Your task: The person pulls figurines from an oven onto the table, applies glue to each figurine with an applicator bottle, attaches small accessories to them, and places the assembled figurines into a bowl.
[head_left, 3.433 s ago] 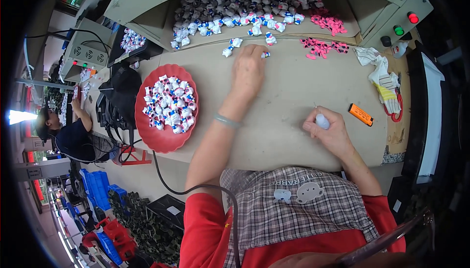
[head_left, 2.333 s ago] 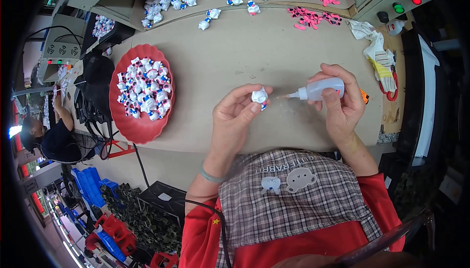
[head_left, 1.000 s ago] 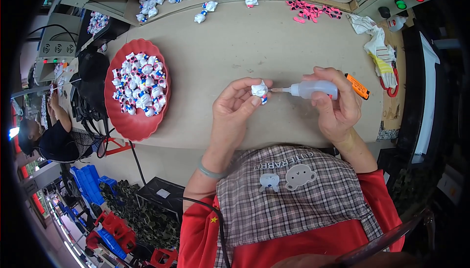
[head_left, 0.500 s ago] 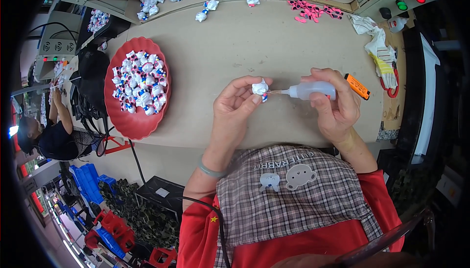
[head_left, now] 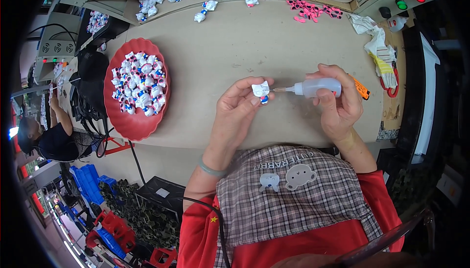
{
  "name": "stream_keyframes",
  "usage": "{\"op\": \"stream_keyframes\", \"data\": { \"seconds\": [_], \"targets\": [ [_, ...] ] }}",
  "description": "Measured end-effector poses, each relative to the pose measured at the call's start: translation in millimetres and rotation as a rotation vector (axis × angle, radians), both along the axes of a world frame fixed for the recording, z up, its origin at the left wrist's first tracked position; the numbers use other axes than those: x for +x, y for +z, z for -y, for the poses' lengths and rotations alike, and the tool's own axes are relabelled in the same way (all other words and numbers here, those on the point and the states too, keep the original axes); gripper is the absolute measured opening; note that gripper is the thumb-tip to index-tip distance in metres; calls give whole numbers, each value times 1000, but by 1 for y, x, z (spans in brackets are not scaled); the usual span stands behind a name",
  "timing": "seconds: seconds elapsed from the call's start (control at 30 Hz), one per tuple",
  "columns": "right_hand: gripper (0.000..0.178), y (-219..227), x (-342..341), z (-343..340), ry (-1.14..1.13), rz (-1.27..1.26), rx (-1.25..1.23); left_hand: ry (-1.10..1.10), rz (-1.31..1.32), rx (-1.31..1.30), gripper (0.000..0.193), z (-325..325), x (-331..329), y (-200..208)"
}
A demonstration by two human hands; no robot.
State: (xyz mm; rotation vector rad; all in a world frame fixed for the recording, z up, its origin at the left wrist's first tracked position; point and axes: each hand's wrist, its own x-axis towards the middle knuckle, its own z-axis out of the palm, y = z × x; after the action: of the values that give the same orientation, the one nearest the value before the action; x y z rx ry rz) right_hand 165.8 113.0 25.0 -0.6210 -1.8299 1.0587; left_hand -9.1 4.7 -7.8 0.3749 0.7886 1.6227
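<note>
White figurine point(head_left: 260, 89), blue below; my left hand point(head_left: 237, 110) pinches it, my right hand point(head_left: 340, 111) grips squeeze bottle point(head_left: 313, 87) sideways.

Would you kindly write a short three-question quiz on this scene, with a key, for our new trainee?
1. What does the right hand hold?
2. True or false: the left hand holds a pink piece.
3. Choose one: the bowl with the pile of figures is (A) blue, (B) red, (C) green.

Key
1. A translucent bottle, its thin nozzle pointing toward the left hand.
2. False; it holds a white and blue figure.
3. B.
</note>
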Motion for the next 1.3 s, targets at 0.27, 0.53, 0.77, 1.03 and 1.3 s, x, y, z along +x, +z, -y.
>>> {"op": "stream_keyframes", "data": {
  "seconds": [0.27,0.53,0.77,1.03,1.3],
  "targets": [
    [34,0,0,0,4,27,42,-4,-5,-12,30,0,2,-1],
    [35,2,1,0,-19,65,81,-14,30,-7,29,1,-1,-1],
    [36,2,3,-2,4,108,133,-6,53,-7,28,1,-3,-3],
    [32,-1,-1,4,3,31,-27,-9,51,-23,29,1,0,-2],
    [32,-2,-2,1,17,17,-35,-14,47,-16,30,0,0,-3]
  ]
}}
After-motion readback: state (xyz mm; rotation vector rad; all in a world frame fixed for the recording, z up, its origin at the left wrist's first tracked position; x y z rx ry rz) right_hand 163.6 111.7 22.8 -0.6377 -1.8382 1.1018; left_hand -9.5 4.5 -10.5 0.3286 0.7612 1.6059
